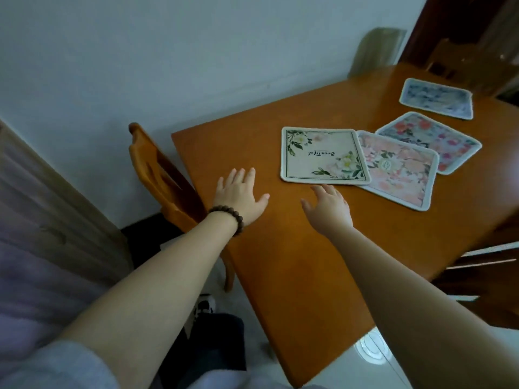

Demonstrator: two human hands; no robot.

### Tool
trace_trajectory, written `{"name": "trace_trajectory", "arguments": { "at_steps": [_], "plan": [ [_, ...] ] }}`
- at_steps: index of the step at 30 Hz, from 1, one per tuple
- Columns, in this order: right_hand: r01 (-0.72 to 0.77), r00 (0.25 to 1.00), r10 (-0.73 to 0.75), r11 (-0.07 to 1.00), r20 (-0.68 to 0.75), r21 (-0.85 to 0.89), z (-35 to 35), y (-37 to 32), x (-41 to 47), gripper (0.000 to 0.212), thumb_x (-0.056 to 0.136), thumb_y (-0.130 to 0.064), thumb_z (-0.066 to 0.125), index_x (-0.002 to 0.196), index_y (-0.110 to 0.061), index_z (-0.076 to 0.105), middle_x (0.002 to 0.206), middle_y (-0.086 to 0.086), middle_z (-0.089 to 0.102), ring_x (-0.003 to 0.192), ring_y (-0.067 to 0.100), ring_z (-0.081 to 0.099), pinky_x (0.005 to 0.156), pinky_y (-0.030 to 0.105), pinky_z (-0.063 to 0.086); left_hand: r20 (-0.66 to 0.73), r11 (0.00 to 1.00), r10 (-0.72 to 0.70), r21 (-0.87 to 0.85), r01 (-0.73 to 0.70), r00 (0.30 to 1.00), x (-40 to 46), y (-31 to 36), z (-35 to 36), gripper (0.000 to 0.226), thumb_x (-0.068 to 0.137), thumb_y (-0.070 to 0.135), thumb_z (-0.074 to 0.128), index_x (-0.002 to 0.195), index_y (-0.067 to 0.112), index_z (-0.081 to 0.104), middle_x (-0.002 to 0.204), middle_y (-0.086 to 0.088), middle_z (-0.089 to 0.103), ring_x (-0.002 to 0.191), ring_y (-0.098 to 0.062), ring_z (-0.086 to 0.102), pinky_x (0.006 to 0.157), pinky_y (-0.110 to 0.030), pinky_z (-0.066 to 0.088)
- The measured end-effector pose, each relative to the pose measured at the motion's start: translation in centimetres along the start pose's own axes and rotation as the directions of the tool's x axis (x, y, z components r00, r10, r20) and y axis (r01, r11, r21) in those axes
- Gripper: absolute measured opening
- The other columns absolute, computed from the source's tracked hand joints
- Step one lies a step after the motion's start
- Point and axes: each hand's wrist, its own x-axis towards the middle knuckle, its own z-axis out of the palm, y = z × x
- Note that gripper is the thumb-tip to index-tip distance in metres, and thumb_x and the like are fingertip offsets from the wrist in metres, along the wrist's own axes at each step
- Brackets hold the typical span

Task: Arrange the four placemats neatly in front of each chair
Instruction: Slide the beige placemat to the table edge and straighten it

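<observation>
Several floral placemats lie on the orange wooden table [280,262]. A cream placemat [323,155] with green leaves and script lies nearest me, overlapping a pink placemat [398,172]. Behind that is a red-and-blue flowered placemat [432,140], and a pale blue placemat [438,98] lies farther back, apart. My left hand [238,193], with a bead bracelet on the wrist, hovers open over the table's left edge. My right hand [330,207] is open, fingertips just short of the cream placemat's near edge. Neither hand holds anything.
A wooden chair [160,175] stands at the table's left side by the white wall. Another chair back [379,50] shows at the far end, and a dark chair [486,265] at the right side. A curtain hangs at the left. The floor is pale tile.
</observation>
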Motion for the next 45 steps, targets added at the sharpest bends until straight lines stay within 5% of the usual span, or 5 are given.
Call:
{"name": "trace_trajectory", "arguments": {
  "at_steps": [17,32,45],
  "plan": [
    [-0.464,0.871,0.467,0.884,-0.151,0.058,4.5,-8.0,10.1,0.054,0.096,-0.046,0.042,0.142,-0.020,0.038,0.152,0.006,0.032,0.143,0.023,0.019,0.116,0.045,0.017,0.201,0.886,0.461,-0.056,-0.460,0.864,20.3,-7.1,1.3,0.076,0.090,0.060,0.032,0.151,0.022,0.011,0.159,-0.005,0.015,0.145,-0.022,0.008,0.116,-0.047,0.007],
    [-0.600,0.778,0.608,0.794,-0.158,0.100,5.8,-7.4,12.4,0.053,0.097,-0.043,0.041,0.144,-0.020,0.035,0.154,0.009,0.028,0.145,0.023,0.014,0.117,0.044,0.015,0.260,0.833,0.547,-0.075,-0.548,0.796,27.7,-6.7,3.0,0.076,0.091,0.060,0.035,0.151,0.022,0.010,0.159,-0.007,0.010,0.146,-0.023,0.005,0.116,-0.048,0.008],
    [-0.725,0.679,0.726,0.686,-0.105,0.062,6.8,1.7,18.9,0.060,0.095,-0.051,0.039,0.149,-0.030,0.022,0.160,0.007,0.000,0.146,0.024,-0.009,0.116,0.047,-0.003,0.274,0.800,0.585,-0.039,-0.599,0.764,39.7,-1.8,8.3,0.081,0.089,0.066,0.033,0.152,0.022,0.008,0.160,-0.010,0.001,0.146,-0.026,-0.002,0.116,-0.047,0.006]
  ]
}}
